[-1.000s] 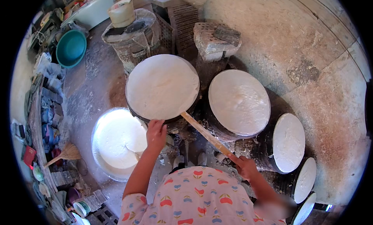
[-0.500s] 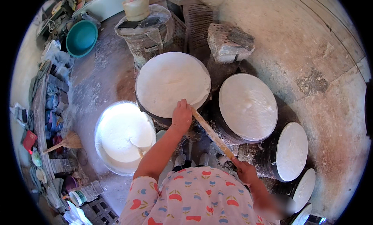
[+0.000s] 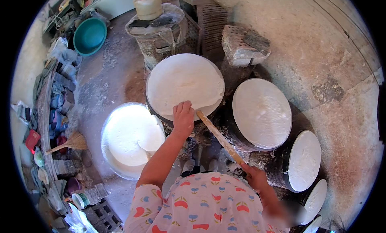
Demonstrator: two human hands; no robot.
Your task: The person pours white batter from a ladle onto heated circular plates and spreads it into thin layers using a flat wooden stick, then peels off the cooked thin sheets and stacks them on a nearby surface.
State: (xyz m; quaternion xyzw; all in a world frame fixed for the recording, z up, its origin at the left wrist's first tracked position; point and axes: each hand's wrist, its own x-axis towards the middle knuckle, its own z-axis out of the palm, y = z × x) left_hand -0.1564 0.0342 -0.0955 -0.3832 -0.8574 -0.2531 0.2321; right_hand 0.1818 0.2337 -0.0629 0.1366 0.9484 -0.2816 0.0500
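Floor | basin: white contents | vessel: white sheet | right grip: around stick | left grip: at sheet, hold unclear

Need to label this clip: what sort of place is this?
Probably a small food workshop: several round white-topped stations, a wide basin of batter-like white mixture, and a long wooden stick.

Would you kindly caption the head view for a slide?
Left hand at a round white surface, right hand holding a wooden stick.

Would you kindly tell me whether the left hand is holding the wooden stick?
No, the right hand grips the wooden stick, while the left hand is at the edge of a round white sheet.
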